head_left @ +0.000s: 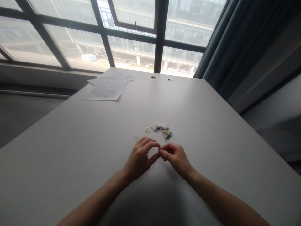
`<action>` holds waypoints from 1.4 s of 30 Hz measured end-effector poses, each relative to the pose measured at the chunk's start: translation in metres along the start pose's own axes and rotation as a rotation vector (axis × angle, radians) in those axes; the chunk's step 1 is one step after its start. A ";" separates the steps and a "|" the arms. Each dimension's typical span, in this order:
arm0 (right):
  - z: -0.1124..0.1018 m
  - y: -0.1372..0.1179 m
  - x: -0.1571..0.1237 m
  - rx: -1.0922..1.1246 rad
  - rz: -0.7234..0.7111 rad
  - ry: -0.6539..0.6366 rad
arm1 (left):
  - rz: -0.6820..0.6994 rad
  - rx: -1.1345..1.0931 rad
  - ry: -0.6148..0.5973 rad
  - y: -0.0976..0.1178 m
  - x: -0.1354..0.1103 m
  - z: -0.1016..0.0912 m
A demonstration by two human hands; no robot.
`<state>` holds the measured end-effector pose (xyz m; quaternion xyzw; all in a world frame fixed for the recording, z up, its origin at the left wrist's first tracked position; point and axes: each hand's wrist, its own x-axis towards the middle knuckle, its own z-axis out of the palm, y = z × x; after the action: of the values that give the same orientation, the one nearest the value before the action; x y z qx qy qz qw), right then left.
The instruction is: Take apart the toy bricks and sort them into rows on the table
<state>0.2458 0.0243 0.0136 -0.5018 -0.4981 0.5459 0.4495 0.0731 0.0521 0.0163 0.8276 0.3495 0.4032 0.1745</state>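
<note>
Above the white table (141,113), the fingertips of both my hands meet at a small tan building brick (160,148), mostly covered by the fingers. My left hand (142,156) pinches it with thumb and fingers in a wide curve. My right hand (175,157) is closed on it from the other side, thumb against index finger. Just beyond the hands lies a loose group of building bricks: a white studded plate (154,126), a small white piece (147,130), a yellow brick (165,132), grey pieces (164,128) and black pieces (168,137).
Several printed sheets of paper (105,89) lie at the far left of the table. Two round holes, one dark hole (153,77) among them, sit near its far edge. Beyond are a framed window (131,47) and, at right, a dark blue curtain (225,40).
</note>
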 end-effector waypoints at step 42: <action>-0.047 0.008 0.062 -1.113 -0.332 -0.116 | -0.196 0.372 -0.200 -0.027 -0.004 0.000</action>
<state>0.2870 0.0896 -0.0002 -0.5470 -0.8058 0.1507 0.1698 0.0596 0.0679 -0.0007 0.8434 0.4774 0.2290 0.0910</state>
